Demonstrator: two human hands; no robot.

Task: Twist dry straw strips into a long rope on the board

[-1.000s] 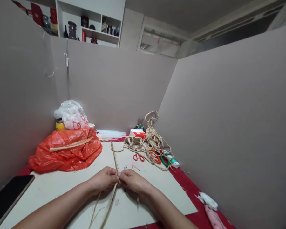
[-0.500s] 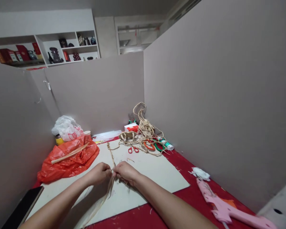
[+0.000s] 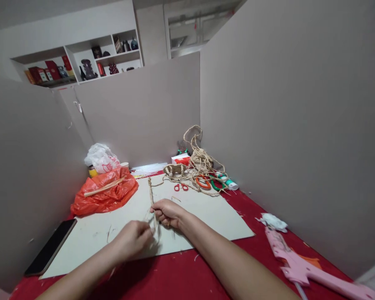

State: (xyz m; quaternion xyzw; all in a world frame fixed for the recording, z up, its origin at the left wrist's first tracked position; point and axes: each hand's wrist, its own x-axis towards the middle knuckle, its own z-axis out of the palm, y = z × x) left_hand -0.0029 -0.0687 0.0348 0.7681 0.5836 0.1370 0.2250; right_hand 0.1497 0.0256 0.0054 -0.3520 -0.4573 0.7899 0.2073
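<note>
A braided straw cord (image 3: 150,191) runs down the pale board (image 3: 200,212) to my right hand (image 3: 168,213), whose fingers are pinched round its lower part. Loose strands hang below that grip, blurred. My left hand (image 3: 135,239) is lower and to the left, beside the loose strands, with its fingers curled together; motion blur hides what they hold, if anything. Red-handled scissors (image 3: 181,187) lie on the board beyond my right hand.
Tangled straw rope (image 3: 201,160) is heaped at the back right. An orange bag (image 3: 104,200) with straw strips lies left, a black phone (image 3: 51,248) nearer. At the right rest a pink glue gun (image 3: 300,266) and white tissue (image 3: 273,221). Grey partitions (image 3: 137,112) surround the table.
My left hand has come away from my right hand, down and toward me. My right hand still pinches the cord. The camera view has shifted, and more of the phone shows.
</note>
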